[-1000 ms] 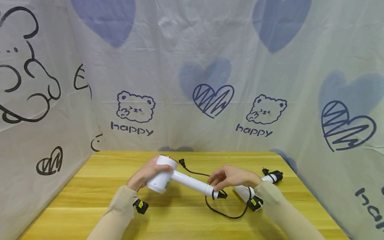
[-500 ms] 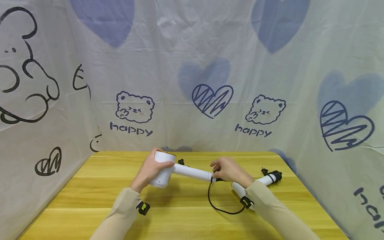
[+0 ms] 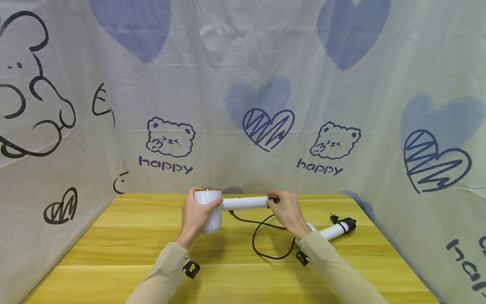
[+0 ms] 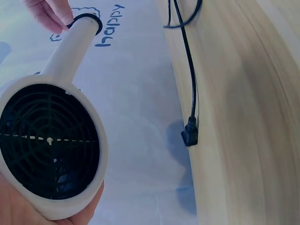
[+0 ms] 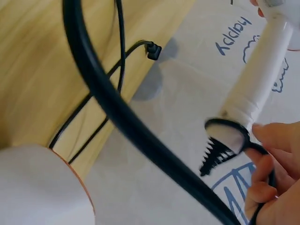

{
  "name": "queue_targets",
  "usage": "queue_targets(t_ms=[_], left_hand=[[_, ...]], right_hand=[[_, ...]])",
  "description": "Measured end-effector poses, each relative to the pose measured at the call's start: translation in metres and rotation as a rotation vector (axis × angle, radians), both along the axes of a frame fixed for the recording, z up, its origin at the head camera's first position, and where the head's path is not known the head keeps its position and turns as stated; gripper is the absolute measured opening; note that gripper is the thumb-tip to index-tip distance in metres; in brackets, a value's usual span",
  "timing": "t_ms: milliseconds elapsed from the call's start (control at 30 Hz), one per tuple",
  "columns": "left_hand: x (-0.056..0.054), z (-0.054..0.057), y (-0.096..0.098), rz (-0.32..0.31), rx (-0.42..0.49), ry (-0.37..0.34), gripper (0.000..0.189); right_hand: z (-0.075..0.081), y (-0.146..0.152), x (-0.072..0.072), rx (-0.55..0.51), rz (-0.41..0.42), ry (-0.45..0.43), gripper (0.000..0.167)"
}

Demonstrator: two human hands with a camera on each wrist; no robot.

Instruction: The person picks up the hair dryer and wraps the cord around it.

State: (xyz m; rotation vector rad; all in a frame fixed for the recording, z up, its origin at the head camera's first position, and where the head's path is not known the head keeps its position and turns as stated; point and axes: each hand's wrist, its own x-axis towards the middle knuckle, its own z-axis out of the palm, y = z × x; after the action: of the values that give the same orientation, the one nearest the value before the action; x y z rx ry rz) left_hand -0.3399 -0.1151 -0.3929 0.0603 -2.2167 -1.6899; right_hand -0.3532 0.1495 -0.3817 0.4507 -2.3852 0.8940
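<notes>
A white hair dryer (image 3: 244,203) is held up above the table, its handle nearly level and pointing right. My left hand (image 3: 194,215) grips it round the barrel, thumb across the near side. The dark round grille (image 4: 49,140) shows in the left wrist view. At the handle's end my right hand (image 3: 287,211) pinches the black power cord (image 5: 126,129). A turn of that cord circles the handle end, beside the ribbed cord sleeve (image 5: 218,152). The rest of the cord hangs in a loop down to the table, its plug (image 4: 190,136) lying near the back edge.
A second white hair dryer (image 3: 334,231) lies on the wooden table (image 3: 235,278) at the right, partly behind my right forearm. Black cord (image 3: 347,226) is wound round its handle, with a plug (image 3: 334,218) beside it. A printed cloth (image 3: 220,164) hangs behind the table.
Both hands have raised the hair dryer, and its handle has swung up from sloping downward to nearly level. The right hand now pinches the cord at the handle end, and the cord's loop has shifted left.
</notes>
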Motion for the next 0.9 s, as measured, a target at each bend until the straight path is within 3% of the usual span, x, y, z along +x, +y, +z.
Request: queue_targets(t_ms=[200, 300, 633, 900], left_hand=[[-0.003, -0.003, 0.001, 0.019, 0.144, -0.05, 0.075], [-0.004, -0.006, 0.002, -0.001, 0.237, -0.079, 0.074], [-0.005, -0.011, 0.003, -0.038, 0.436, -0.127, 0.072], [-0.006, -0.01, 0.004, -0.058, 0.548, -0.142, 0.071]], right_hand=[[-0.009, 0.0, -0.003, -0.088, -0.005, 0.164, 0.023], [-0.01, -0.001, -0.001, -0.152, 0.007, 0.164, 0.022], [0.001, -0.006, 0.005, -0.64, 0.035, -0.149, 0.019], [0.002, -0.004, 0.003, -0.742, 0.084, -0.322, 0.026]])
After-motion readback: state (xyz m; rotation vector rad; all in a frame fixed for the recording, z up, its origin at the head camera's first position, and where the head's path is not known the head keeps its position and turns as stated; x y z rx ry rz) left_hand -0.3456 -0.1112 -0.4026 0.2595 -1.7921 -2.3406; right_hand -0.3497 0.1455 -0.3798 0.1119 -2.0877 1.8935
